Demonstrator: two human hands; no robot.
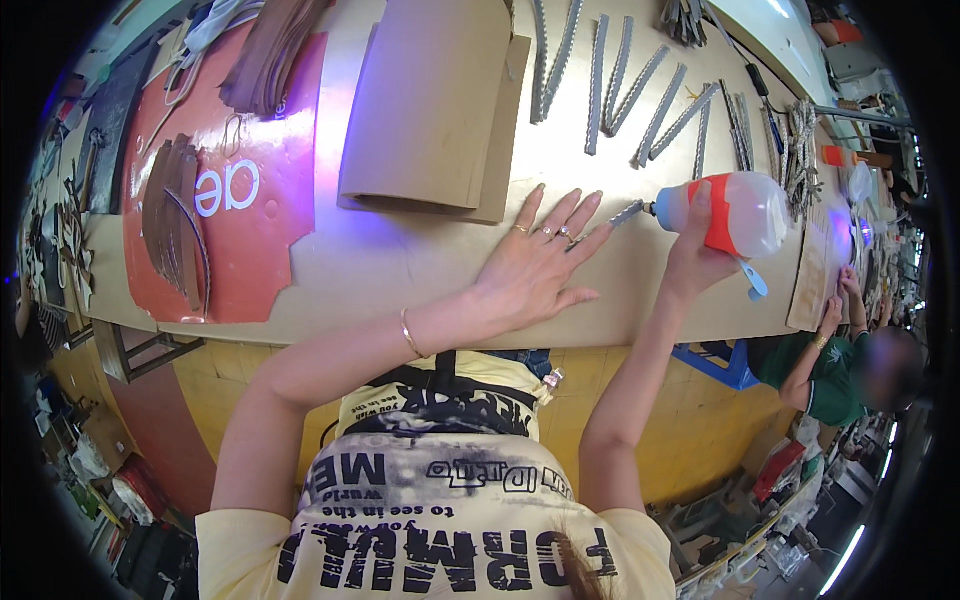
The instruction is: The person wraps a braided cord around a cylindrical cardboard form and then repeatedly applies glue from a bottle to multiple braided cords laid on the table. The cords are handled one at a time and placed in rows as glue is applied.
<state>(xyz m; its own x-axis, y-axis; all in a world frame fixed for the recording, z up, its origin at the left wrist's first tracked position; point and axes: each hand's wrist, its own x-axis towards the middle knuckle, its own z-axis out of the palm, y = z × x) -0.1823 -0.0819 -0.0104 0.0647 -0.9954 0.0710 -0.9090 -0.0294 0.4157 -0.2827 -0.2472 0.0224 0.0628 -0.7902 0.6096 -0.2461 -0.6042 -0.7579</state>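
My right hand (700, 250) grips a translucent squeeze bottle (768, 215) with a red band, tilted almost onto its side. The bottle's light-blue top and thin nozzle point left, with the tip at the end of a short grey scalloped-edge strip (627, 212). My left hand (540, 258) lies flat on the table, fingers spread, the index fingertip beside or on that strip's other end; exact contact is unclear. Below my right hand, a small light-blue piece (755, 282) sticks out. Several similar grey strips (623, 75) lie in slanted rows at the far side.
A folded brown board (420, 110) stands beyond my left hand. Left of it, a red sheet (255, 255) carries stacks of brown strips (172, 225). Cord bundles (798, 150) lie at the right. Another person in a green shirt (838, 385) works along the table's right side.
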